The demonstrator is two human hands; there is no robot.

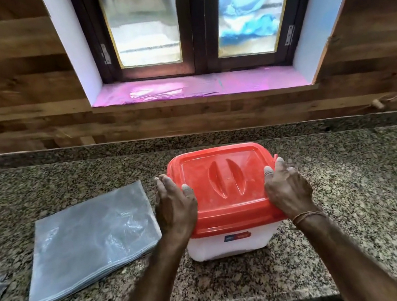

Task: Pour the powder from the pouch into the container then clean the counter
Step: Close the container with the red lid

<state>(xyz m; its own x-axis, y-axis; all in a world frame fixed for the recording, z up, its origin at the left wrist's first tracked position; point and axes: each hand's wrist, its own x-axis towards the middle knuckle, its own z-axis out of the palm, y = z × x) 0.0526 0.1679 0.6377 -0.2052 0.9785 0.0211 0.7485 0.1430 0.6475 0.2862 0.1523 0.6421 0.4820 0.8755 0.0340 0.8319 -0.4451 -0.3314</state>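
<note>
Container point(232, 245) with one red lid point(230, 212), pressed by open-fingered left hand point(175, 206) and right hand point(288, 188); one pouch point(90, 241) alongside.

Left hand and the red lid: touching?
Touching. Head view: the left hand lies against the red lid at its edge, thumb on top.
</note>
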